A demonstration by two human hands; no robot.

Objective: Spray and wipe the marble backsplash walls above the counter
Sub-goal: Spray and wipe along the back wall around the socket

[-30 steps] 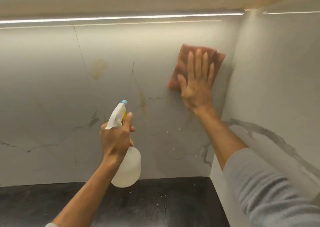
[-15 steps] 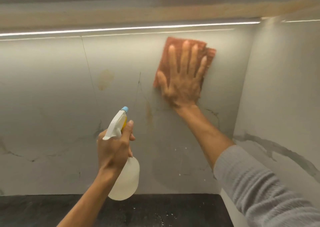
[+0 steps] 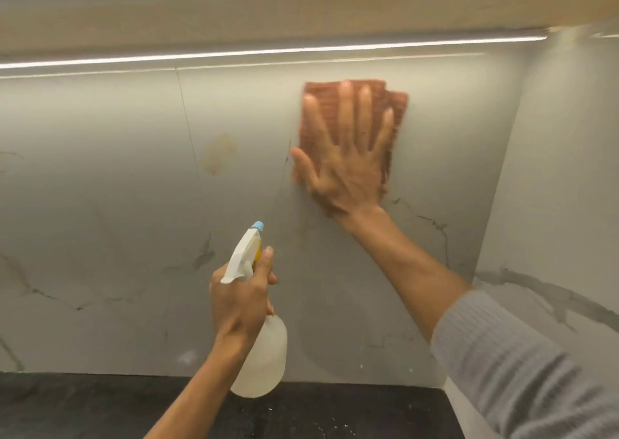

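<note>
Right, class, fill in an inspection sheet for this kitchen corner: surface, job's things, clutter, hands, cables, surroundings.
surface: marble backsplash, grey veins, tan patch left of the cloth, white specks low down
job's things: cloth flat on the backsplash; bottle, nozzle toward it
clutter: white specks on the dark counter
hands: right hand presses the cloth, fingers straight; left hand grips the bottle
cables: nothing seen
surroundings: light strip overhead; side wall at right

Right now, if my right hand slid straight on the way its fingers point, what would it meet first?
Probably the light strip above: the right hand, flat on the cloth, points up the backsplash.
</note>
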